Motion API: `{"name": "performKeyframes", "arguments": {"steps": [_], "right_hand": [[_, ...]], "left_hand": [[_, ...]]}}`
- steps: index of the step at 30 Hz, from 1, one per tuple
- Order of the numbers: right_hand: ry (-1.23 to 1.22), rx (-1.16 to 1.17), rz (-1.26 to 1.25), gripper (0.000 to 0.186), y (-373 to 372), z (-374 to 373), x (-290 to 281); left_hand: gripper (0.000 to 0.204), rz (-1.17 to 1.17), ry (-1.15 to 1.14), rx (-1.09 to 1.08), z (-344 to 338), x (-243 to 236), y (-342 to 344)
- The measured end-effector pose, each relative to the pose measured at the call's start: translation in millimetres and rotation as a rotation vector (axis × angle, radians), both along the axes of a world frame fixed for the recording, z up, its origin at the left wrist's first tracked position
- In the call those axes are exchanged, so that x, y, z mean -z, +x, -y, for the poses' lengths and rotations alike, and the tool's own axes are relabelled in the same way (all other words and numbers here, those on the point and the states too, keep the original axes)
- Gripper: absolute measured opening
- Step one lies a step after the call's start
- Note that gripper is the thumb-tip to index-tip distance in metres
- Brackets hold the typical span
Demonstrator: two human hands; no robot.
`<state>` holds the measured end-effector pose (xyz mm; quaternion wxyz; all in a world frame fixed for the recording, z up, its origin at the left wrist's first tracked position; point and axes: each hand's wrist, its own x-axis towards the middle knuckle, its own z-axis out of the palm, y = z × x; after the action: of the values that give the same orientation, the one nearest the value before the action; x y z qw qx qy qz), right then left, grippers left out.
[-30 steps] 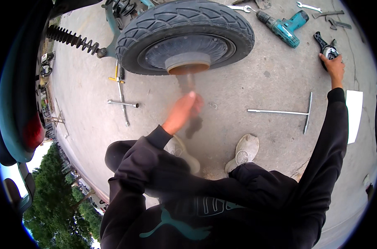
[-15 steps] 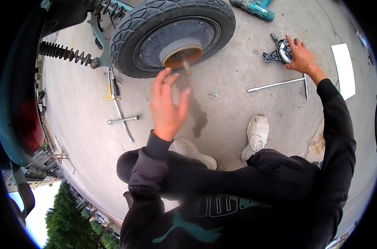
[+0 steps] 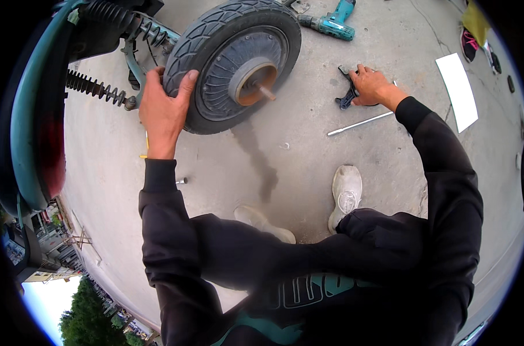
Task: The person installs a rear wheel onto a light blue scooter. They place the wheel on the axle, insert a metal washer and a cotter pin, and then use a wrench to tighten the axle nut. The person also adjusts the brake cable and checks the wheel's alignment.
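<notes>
My left hand [image 3: 165,112] grips the near left side of a black scooter tyre [image 3: 207,43], its thumb on the sidewall and its fingers around the tread. The wheel has a finned grey hub [image 3: 230,66] with a rusty brake collar [image 3: 256,83] and an axle [image 3: 266,92] sticking out. Over on the right, my right hand [image 3: 373,86] is closed over a dark brake plate with arms [image 3: 346,99] lying on the ground. Most of that plate is hidden beneath the hand. A T-handle socket wrench [image 3: 359,124] lies just nearer to me, partly covered.
A teal cordless drill [image 3: 334,24] lies beyond the wheel. At the right is a white sheet [image 3: 458,92]. Coil shock absorbers [image 3: 97,86] and the scooter's teal body [image 3: 22,127] stand at the left. Another person's shoe [image 3: 468,45] shows at the upper right.
My left hand has gone from in front of the hub to the tyre's left side and taken hold. My right hand's fingers have closed on the brake plate. The view has shifted.
</notes>
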<state>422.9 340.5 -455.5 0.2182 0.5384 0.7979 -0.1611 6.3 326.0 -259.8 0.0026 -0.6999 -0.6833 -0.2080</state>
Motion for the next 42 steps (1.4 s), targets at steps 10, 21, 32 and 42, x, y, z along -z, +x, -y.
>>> {"name": "performKeyframes", "arguments": {"steps": [10, 21, 32, 42], "right_hand": [[-0.025, -0.111, -0.477, 0.083, -79, 36, -45], [0.276, -0.197, -0.554, 0.081, -109, 15, -20], [0.206, -0.155, -0.558, 0.083, -110, 16, -30], [0.129, -0.050, -0.564, 0.085, -127, 18, -46]], "left_hand": [[0.091, -0.276, -0.086, 0.151, -69, -28, 79], [0.056, -0.099, 0.124, 0.188, -71, -9, 105], [0.055, -0.066, 0.169, 0.152, -73, -2, 94], [0.065, -0.105, 0.166, 0.107, -73, -11, 95]]}}
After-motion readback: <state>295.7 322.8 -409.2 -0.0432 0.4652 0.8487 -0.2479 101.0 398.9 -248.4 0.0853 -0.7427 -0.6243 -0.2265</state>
